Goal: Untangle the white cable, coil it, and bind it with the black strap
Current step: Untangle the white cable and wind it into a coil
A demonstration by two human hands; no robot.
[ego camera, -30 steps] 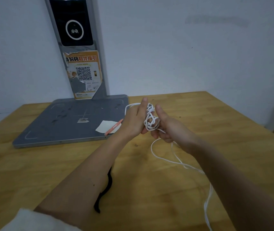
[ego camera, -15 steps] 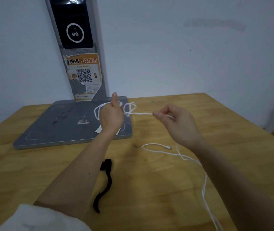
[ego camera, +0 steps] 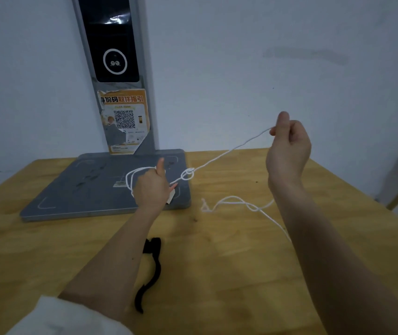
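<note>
A: Above the worktop (ego camera: 217,274), cable (ego camera: 229,151) stretched between both hands. State?
B: Left hand (ego camera: 152,189) grips loops over the grey base (ego camera: 79,189); right hand (ego camera: 287,146), raised, pinches the strand. Loose knot (ego camera: 187,174) between them.
A: Strap (ego camera: 150,269)?
B: Flat on worktop beside left forearm, untouched. Slack cable lies under right arm.

On the grey post (ego camera: 118,76) ahead of me, a torn orange sticker (ego camera: 124,122) reads "身份码取件指引" over a QR code (ego camera: 123,119); its smaller print below is too small to read.
</note>
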